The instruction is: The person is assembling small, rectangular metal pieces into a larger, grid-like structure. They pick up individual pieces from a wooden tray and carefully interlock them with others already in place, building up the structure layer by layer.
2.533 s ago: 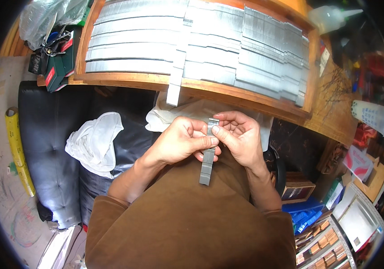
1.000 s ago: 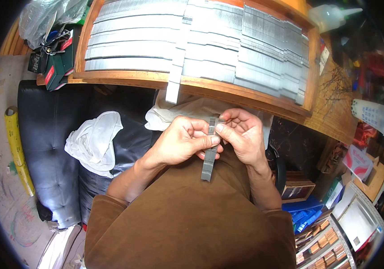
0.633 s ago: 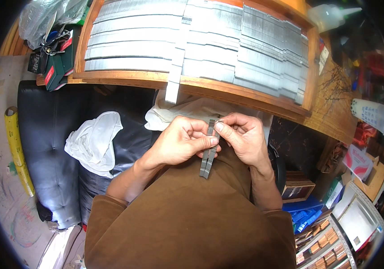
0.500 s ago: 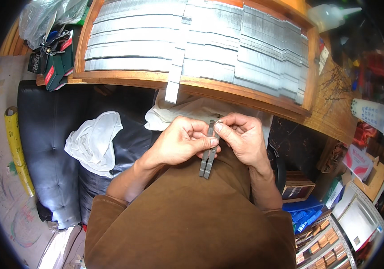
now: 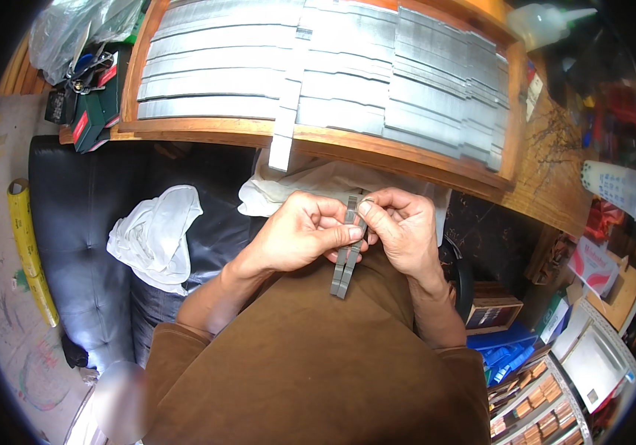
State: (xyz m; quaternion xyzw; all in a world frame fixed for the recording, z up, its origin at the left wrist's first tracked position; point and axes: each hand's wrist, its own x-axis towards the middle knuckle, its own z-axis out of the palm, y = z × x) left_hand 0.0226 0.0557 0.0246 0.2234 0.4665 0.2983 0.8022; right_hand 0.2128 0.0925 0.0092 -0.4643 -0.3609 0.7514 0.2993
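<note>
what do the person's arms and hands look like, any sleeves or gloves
Both hands are bare: no gloves, rings or watch show on the left hand or the right hand. The forearms are uncovered too. A plain brown top has its sleeves pushed up to about the elbows on both arms.

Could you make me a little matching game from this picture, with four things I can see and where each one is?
Things:
1. grey metal strip
2. white cloth
3. yellow roll
4. wooden tray of grey strips

Places:
A. on the black padded seat, left of the hands
B. pinched between the left hand and right hand
C. at the top, above the hands
D. at the far left, on the floor

Pairs: 1-B, 2-A, 3-D, 4-C
</note>
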